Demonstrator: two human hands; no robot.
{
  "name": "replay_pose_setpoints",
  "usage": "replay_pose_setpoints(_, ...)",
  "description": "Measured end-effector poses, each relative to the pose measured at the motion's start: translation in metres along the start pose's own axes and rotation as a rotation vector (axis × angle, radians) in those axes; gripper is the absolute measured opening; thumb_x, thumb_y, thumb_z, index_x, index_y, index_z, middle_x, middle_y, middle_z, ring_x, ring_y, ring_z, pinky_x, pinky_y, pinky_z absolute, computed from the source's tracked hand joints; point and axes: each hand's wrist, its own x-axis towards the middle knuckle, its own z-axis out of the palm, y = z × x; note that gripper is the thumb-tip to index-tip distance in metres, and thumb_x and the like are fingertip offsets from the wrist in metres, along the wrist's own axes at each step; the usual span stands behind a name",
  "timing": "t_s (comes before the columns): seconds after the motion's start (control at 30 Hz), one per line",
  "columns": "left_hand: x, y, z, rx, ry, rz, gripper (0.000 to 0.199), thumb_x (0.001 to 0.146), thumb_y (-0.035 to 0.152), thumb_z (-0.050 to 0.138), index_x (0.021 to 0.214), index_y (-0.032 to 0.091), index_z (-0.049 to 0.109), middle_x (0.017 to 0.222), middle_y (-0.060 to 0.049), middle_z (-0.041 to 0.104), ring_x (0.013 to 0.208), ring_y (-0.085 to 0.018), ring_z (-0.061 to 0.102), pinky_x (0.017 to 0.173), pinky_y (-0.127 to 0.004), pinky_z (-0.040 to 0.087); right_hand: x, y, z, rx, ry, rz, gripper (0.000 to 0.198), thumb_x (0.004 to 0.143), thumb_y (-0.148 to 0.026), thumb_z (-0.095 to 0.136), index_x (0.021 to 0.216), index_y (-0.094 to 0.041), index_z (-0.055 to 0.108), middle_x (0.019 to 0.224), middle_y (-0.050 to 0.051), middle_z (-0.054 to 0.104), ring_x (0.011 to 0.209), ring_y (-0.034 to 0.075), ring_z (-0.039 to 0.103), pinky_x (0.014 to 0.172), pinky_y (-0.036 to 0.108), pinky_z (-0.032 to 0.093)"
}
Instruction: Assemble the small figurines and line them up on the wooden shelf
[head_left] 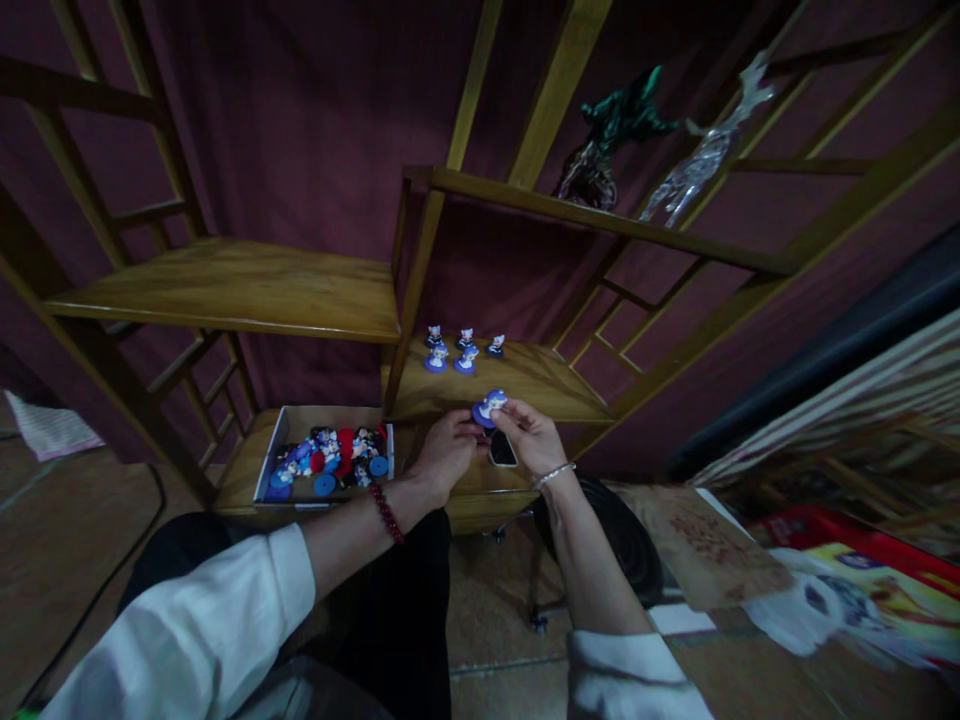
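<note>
A small blue-and-white figurine [491, 404] on a round purple-blue base is held up in front of the shelf. My right hand [531, 436] pinches it from the right side. Curled in from the left, the fingers of my left hand [448, 452] close on the edge of its base. Behind it, on the wooden shelf [532, 378], stand two similar blue figurines [465, 360] and, in a row further back, three black-and-white figurines [466, 338]. Below my hands lies a dark flat object with a pale edge [503, 450], partly covered by my fingers.
An open cardboard box [283, 430] full of several mixed figurines sits on the lower shelf at left. Wooden uprights [417, 285] divide the rack. On the upper shelf stand a green ornament [626, 110] and a clear deer-like ornament [701, 165]. A black round stool [626, 540] is at right.
</note>
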Motion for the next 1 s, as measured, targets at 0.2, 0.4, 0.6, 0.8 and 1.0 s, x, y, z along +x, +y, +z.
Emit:
replay_pose_setpoints(0.2, 0.012, -0.007, 0.013, 0.071, 0.007, -0.001, 0.036, 0.064, -0.008, 0.048, 0.090, 0.013, 0.061, 0.084, -0.006, 0.062, 0.065, -0.010, 0.059, 0.075, -0.031, 0.051, 0.013, 0.006, -0.013, 0.036, -0.008, 0.011, 0.034, 0.059, -0.041, 0.074, 0.085, -0.020, 0.066, 0.086, 0.003, 0.071, 0.080, 0.017, 0.065, 0.084, 0.036, 0.049)
replay_pose_setpoints(0.4, 0.022, -0.014, 0.018, 0.288, 0.012, 0.095, 0.042, 0.063, -0.004, 0.048, 0.096, 0.018, 0.062, 0.094, -0.005, 0.062, 0.073, -0.013, 0.057, 0.072, -0.028, 0.050, 0.018, 0.001, -0.018, 0.039, 0.003, 0.030, 0.035, 0.057, -0.041, 0.075, 0.083, -0.019, 0.066, 0.084, 0.003, 0.070, 0.080, 0.018, 0.064, 0.084, 0.037, 0.049)
replay_pose_setpoints(0.6, 0.031, -0.014, 0.018, 0.659, 0.037, 0.447, 0.043, 0.060, -0.004, 0.052, 0.094, 0.020, 0.064, 0.100, -0.008, 0.062, 0.101, -0.022, 0.051, 0.101, -0.036, 0.033, 0.032, 0.001, -0.023, 0.077, 0.015, 0.055, 0.036, 0.053, -0.042, 0.077, 0.079, -0.019, 0.066, 0.079, 0.002, 0.070, 0.075, 0.016, 0.064, 0.082, 0.036, 0.050)
replay_pose_setpoints(0.8, 0.040, -0.010, 0.020, 1.173, -0.121, 0.667, 0.048, 0.067, 0.002, 0.044, 0.112, 0.015, 0.055, 0.121, -0.009, 0.055, 0.118, -0.021, 0.042, 0.106, -0.037, 0.029, 0.048, 0.005, -0.029, 0.067, 0.002, 0.056, 0.039, 0.051, -0.043, 0.077, 0.079, -0.019, 0.067, 0.079, 0.002, 0.070, 0.073, 0.015, 0.063, 0.081, 0.034, 0.049)
replay_pose_setpoints(1.0, 0.051, -0.015, 0.023, 1.445, -0.181, 0.709, 0.054, 0.070, 0.008, 0.042, 0.124, 0.004, 0.043, 0.130, -0.015, 0.048, 0.124, -0.020, 0.037, 0.110, -0.035, 0.023, 0.060, 0.013, -0.032, 0.075, 0.032, 0.072, 0.040, 0.049, -0.043, 0.078, 0.078, -0.019, 0.067, 0.077, 0.002, 0.069, 0.073, 0.016, 0.063, 0.080, 0.034, 0.049)
